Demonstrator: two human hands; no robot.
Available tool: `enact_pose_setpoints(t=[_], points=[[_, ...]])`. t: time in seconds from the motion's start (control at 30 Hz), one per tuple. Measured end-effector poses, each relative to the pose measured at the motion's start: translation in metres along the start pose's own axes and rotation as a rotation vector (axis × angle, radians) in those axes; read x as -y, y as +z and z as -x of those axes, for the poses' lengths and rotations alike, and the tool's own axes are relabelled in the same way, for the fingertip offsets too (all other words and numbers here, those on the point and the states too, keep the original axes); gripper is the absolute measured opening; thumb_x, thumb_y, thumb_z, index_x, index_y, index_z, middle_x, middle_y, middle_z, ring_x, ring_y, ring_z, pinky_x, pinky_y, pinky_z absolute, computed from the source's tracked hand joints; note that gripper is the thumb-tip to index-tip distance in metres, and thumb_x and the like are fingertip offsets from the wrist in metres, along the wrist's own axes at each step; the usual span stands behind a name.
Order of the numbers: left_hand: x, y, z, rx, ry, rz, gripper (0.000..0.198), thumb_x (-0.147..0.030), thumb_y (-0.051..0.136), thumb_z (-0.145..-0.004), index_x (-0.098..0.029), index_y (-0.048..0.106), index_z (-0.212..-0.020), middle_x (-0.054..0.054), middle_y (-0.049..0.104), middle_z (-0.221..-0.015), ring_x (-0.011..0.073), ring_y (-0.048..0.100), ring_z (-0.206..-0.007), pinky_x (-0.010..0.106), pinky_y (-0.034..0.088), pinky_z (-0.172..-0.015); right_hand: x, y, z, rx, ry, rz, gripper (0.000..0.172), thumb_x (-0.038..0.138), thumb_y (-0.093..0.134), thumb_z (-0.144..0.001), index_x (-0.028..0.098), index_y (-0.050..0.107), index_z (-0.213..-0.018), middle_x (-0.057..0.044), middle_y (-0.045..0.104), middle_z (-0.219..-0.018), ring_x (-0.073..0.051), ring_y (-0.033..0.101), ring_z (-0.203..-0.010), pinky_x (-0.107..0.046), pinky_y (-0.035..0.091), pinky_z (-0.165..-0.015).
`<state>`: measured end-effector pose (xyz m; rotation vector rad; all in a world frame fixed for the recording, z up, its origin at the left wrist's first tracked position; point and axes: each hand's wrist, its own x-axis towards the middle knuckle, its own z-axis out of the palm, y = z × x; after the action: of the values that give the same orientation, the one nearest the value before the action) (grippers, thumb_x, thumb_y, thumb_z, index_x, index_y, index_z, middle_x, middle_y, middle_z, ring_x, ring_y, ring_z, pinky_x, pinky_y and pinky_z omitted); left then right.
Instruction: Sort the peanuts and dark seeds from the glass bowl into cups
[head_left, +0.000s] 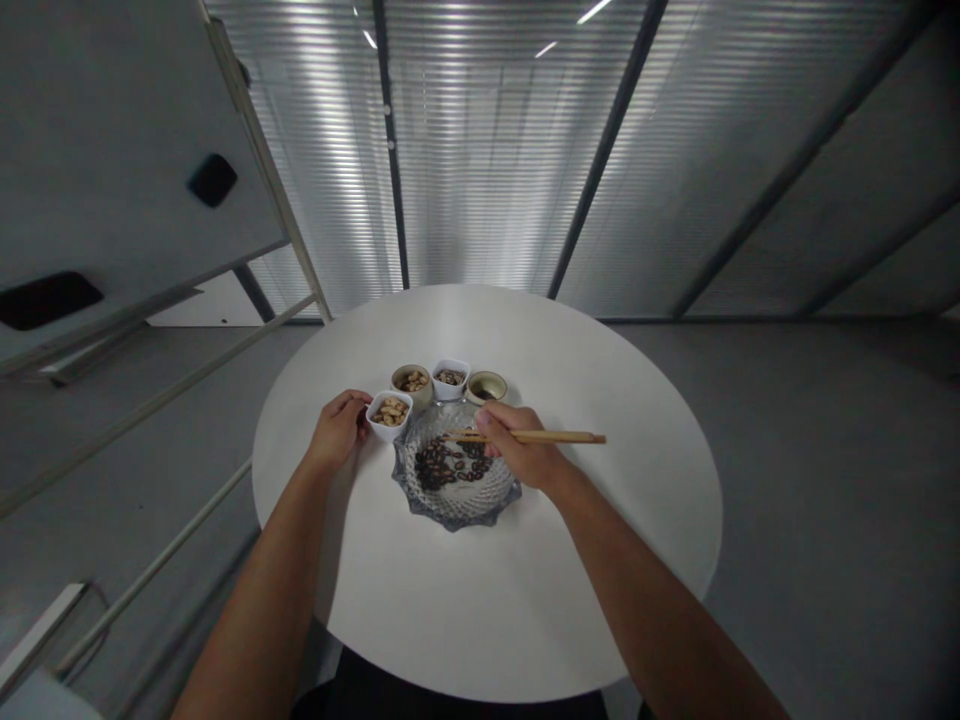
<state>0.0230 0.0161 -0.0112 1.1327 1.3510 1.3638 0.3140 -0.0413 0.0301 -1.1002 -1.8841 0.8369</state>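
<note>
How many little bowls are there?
4. A white bowl at the left hand; a tan bowl, a second white bowl and a glazed bowl in a row beyond it.

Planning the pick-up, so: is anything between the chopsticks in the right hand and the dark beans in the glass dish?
Nothing visible: the slender wooden chopsticks in the right hand reach over the clear ribbed glass dish, above the dark shiny beans lying in it.
</note>
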Motion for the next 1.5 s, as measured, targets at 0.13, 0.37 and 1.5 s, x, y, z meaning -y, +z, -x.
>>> enact_pose_setpoints(t=[0.13,0.37,1.5], points=[[0.0,-0.0014,-0.0001,0.004,0.01,0.015,0.016,-0.032,0.061,-0.073,-0.017,0.065,-0.077,-0.004,0.051,-0.049,0.0107,0.043,-0.039,0.023,0.03,-0.039,-0.001,0.0007,-0.0003,-0.004,0.002,-0.046,0.05,0.061,0.041,-0.102,0.022,0.05,-0.073,0.002,0.053,-0.059,-0.014,0.057,-0.054,-0.027,0.042,-0.053],[-0.0007,-0.0031,0.0016,0.002,0.005,0.032,0.015,-0.031,0.062,-0.072,-0.017,0.065,-0.076,-0.004,0.05,-0.049,0.0107,0.043,-0.038,0.023,0.029,-0.038,0.0021,-0.0025,0.0005,-0.032,0.012,-0.095,0.052,0.063,0.039,-0.102,0.021,0.051,-0.073,0.002,0.052,-0.06,-0.014,0.058,-0.055,-0.027,0.042,-0.053],[-0.0001,-0.0002,-0.0001,-0.003,-0.012,0.054,0.016,-0.033,0.064,-0.071,-0.017,0.065,-0.075,-0.004,0.05,-0.049,0.0104,0.042,-0.038,0.023,0.028,-0.038,0.0082,0.0003,-0.0002,-0.085,0.038,-0.264,0.056,0.071,0.043,-0.096,0.022,0.051,-0.068,0.004,0.048,-0.053,-0.013,0.052,-0.046,-0.027,0.041,-0.047]])
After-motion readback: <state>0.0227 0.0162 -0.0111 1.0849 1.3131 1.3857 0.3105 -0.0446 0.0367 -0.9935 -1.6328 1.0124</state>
